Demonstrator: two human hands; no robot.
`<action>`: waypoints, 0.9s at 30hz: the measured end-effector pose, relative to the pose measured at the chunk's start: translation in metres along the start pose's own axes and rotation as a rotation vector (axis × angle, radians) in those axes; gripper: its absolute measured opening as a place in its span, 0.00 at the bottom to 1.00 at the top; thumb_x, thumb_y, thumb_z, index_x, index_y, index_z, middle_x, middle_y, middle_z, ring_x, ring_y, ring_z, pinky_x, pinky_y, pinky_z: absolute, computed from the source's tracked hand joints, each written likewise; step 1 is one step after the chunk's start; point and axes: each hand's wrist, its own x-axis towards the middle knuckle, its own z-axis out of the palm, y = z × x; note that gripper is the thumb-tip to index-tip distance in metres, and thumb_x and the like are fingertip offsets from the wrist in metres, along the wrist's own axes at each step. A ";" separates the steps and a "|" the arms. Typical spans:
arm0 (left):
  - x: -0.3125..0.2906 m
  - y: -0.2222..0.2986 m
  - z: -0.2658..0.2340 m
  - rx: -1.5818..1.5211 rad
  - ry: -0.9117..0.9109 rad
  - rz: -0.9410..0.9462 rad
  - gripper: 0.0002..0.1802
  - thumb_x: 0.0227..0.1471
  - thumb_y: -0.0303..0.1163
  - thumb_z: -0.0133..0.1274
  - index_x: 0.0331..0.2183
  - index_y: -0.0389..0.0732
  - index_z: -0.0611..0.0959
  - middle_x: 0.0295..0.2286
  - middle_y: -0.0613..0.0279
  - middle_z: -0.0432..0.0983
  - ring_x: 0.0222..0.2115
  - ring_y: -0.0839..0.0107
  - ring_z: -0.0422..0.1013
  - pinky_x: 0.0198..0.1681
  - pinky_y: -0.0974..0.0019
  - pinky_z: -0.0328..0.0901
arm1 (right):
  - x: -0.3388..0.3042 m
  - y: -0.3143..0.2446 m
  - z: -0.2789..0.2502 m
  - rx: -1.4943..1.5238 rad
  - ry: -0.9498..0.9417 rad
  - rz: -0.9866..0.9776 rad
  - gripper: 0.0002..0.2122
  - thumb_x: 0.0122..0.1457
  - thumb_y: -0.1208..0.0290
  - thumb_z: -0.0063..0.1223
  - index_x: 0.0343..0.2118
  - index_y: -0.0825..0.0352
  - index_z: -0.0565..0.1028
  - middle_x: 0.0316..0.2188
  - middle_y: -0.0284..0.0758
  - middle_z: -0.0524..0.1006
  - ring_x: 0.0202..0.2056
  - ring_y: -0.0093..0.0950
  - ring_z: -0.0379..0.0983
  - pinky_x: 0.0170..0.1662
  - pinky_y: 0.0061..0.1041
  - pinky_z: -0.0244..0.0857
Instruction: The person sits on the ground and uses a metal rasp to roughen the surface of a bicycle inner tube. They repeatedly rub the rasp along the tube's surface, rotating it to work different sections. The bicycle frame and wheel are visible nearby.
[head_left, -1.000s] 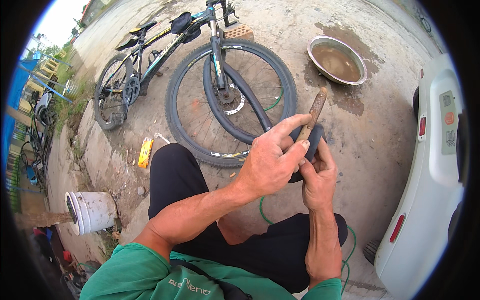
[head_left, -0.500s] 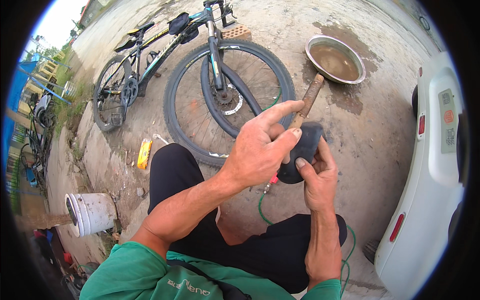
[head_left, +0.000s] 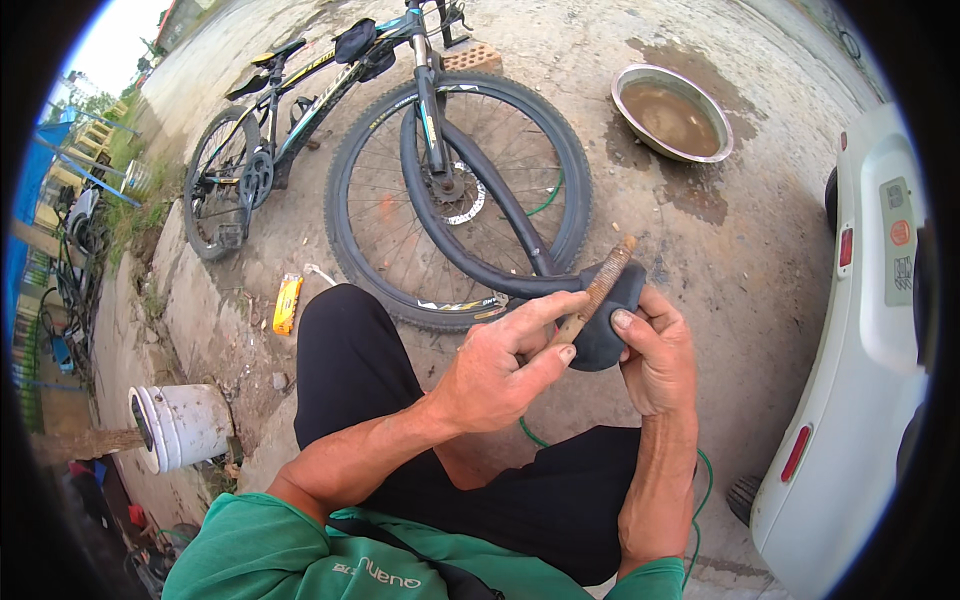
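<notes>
My left hand (head_left: 500,362) is closed round the pale handle end of a brown, ridged stick-like rasp (head_left: 602,283), its forefinger stretched along it. The rasp lies slanted across a black rubber inner tube (head_left: 596,345); whether it presses on the rubber, I cannot tell. My right hand (head_left: 660,357) pinches the flattened part of the tube at its right edge, thumb on top. From there the tube runs left and loops over the front wheel (head_left: 345,205) of a bicycle (head_left: 325,95).
A metal basin (head_left: 668,112) of murky water stands on wet ground at far right. A white vehicle (head_left: 850,400) borders the right side. On the left are a yellow packet (head_left: 287,304) and a white bucket (head_left: 185,428). A green hose (head_left: 703,500) trails beside my right forearm.
My left hand has drawn the rasp down and left, so it now overlies the tube. The right hand has shifted slightly right, and more of the tube shows between the wheel and my hands.
</notes>
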 end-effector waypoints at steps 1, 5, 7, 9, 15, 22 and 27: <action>0.000 0.001 -0.003 -0.040 0.017 -0.021 0.30 0.60 0.26 0.56 0.63 0.40 0.73 0.17 0.69 0.67 0.20 0.81 0.61 0.27 0.70 0.61 | -0.001 -0.001 0.003 -0.008 0.002 -0.032 0.19 0.57 0.76 0.62 0.53 0.74 0.77 0.37 0.31 0.82 0.29 0.11 0.72 0.28 0.12 0.62; -0.004 0.008 -0.009 -0.021 0.032 0.017 0.30 0.60 0.24 0.56 0.63 0.38 0.72 0.20 0.69 0.71 0.22 0.81 0.64 0.28 0.72 0.62 | -0.006 -0.007 0.012 -0.106 0.028 -0.162 0.20 0.59 0.77 0.63 0.55 0.76 0.75 0.36 0.31 0.80 0.31 0.13 0.72 0.30 0.13 0.63; -0.013 0.007 -0.009 0.089 -0.032 0.099 0.30 0.60 0.24 0.56 0.63 0.38 0.72 0.22 0.66 0.75 0.23 0.80 0.68 0.30 0.72 0.65 | -0.007 -0.007 0.015 -0.134 0.034 -0.214 0.20 0.60 0.79 0.61 0.55 0.77 0.75 0.36 0.30 0.79 0.33 0.14 0.72 0.32 0.15 0.64; -0.020 0.008 -0.003 0.090 -0.055 0.154 0.30 0.59 0.23 0.56 0.63 0.38 0.73 0.25 0.63 0.78 0.24 0.78 0.72 0.32 0.70 0.67 | -0.007 -0.007 0.019 -0.107 0.025 -0.252 0.20 0.61 0.82 0.59 0.56 0.78 0.74 0.36 0.31 0.79 0.33 0.14 0.72 0.33 0.16 0.66; 0.011 0.010 0.014 0.069 0.017 0.124 0.29 0.59 0.24 0.56 0.62 0.40 0.74 0.21 0.62 0.75 0.21 0.77 0.70 0.28 0.67 0.66 | -0.009 0.009 0.018 -0.191 0.007 -0.287 0.19 0.60 0.88 0.56 0.55 0.79 0.74 0.40 0.30 0.73 0.37 0.17 0.73 0.38 0.17 0.70; 0.005 0.024 0.002 0.071 0.044 0.121 0.30 0.58 0.24 0.57 0.62 0.39 0.75 0.18 0.67 0.70 0.19 0.80 0.63 0.26 0.70 0.62 | -0.012 -0.006 0.026 -0.153 0.030 -0.231 0.18 0.59 0.89 0.56 0.54 0.79 0.74 0.41 0.29 0.71 0.39 0.18 0.74 0.42 0.21 0.71; 0.000 0.011 0.015 0.065 0.024 0.127 0.30 0.57 0.22 0.57 0.62 0.37 0.75 0.17 0.73 0.67 0.19 0.84 0.61 0.25 0.73 0.59 | -0.011 0.002 0.021 -0.183 -0.001 -0.266 0.18 0.59 0.89 0.56 0.54 0.79 0.74 0.41 0.29 0.72 0.41 0.19 0.75 0.43 0.20 0.72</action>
